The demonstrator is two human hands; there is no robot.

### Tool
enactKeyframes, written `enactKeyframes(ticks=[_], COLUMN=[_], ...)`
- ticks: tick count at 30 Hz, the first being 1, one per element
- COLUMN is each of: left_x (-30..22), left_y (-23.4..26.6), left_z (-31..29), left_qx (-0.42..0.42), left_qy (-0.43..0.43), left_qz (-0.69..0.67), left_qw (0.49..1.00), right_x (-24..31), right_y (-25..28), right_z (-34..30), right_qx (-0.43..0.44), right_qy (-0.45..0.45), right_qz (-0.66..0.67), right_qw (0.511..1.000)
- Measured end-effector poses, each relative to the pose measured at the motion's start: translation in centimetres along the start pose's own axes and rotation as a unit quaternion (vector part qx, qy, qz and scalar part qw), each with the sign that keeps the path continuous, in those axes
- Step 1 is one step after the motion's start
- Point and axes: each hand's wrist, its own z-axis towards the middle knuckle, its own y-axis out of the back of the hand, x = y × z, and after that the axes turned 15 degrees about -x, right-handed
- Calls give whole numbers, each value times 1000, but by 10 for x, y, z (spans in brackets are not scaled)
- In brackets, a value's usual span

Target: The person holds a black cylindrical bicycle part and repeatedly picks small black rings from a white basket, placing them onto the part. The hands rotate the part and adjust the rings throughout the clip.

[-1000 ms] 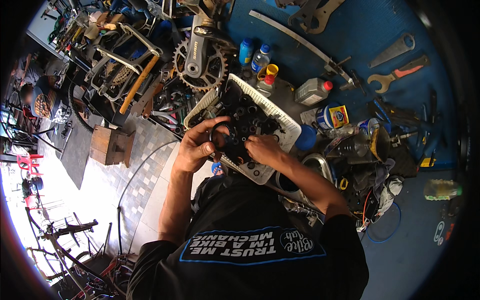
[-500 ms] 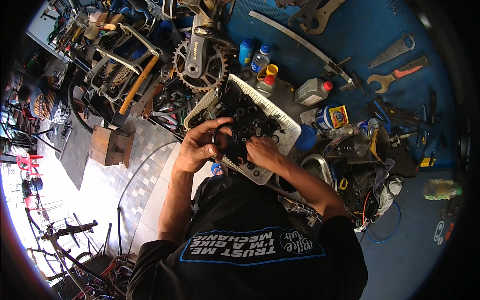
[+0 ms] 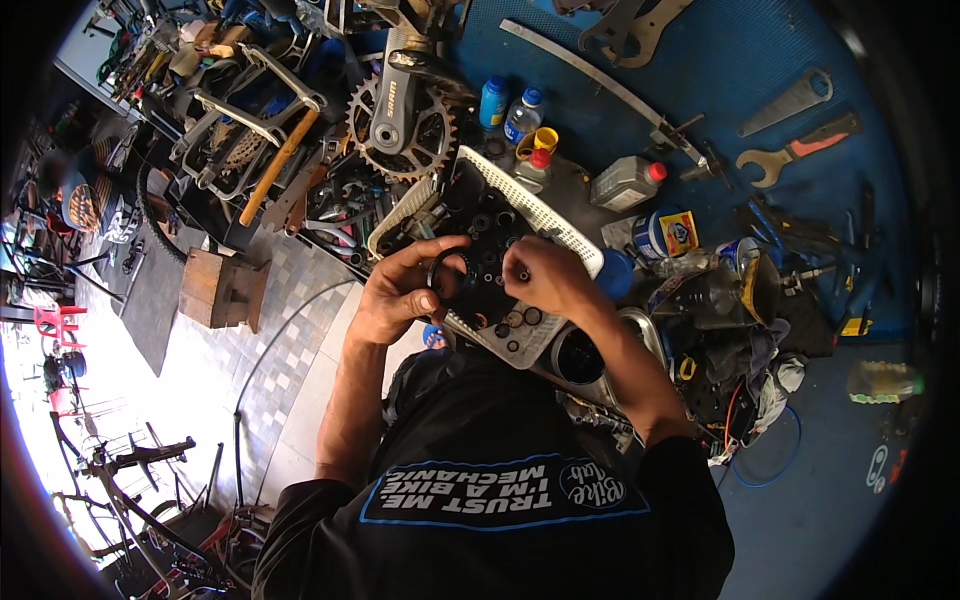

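Above the white basket's (image 3: 542, 209) near left edge, pinching a black ring (image 3: 433, 274) by its rim with the left hand (image 3: 394, 291) — likely to keep its opening clear — with the right hand (image 3: 552, 279) curled near the right corner, cannot tell around what

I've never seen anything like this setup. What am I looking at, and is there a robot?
No robot here: these are a person's two bare hands. The picture comes from a wide fisheye camera worn on the head, looking down, so straight edges curve near the rim. The left hand holds a black ring between thumb and fingers. The right hand is over a white basket with its fingers curled; I can't tell whether it grips anything. In the basket lie small dark parts, some ring-shaped. Beyond it are a toothed chainring with its crank arm, a blue bottle and other containers.
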Motion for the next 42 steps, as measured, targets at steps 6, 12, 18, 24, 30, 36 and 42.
enactKeyframes(ticks=[6, 12, 18, 24, 30, 36, 42], left_x=[2, 4, 0, 6, 4, 3, 2], left_y=[-6, -8, -14, -7, -9, -10, -6], left_z=[5, 8, 4, 6, 9, 10, 10], left_qx=[10, 24, 10, 14, 17, 20, 12], left_qy=[6, 21, 14, 13, 11, 9, 8], left_qz=[28, 52, 63, 49, 45, 34, 32], left_qw=[1000, 998, 998, 999, 999, 999, 999], right_x=[71, 70, 72, 73, 74, 73, 73], right_y=[66, 63, 63, 63, 66, 66, 75], right_z=[9, 12, 14, 13, 14, 13, 15], right_qx=[-123, -74, -49, -33, -52, -48, -100], right_qy=[211, 300, 317, 281, 273, 267, 221], right_qz=[77, 0, 8, 35, 40, 55, 95], right_qw=[967, 951, 947, 959, 960, 961, 966])
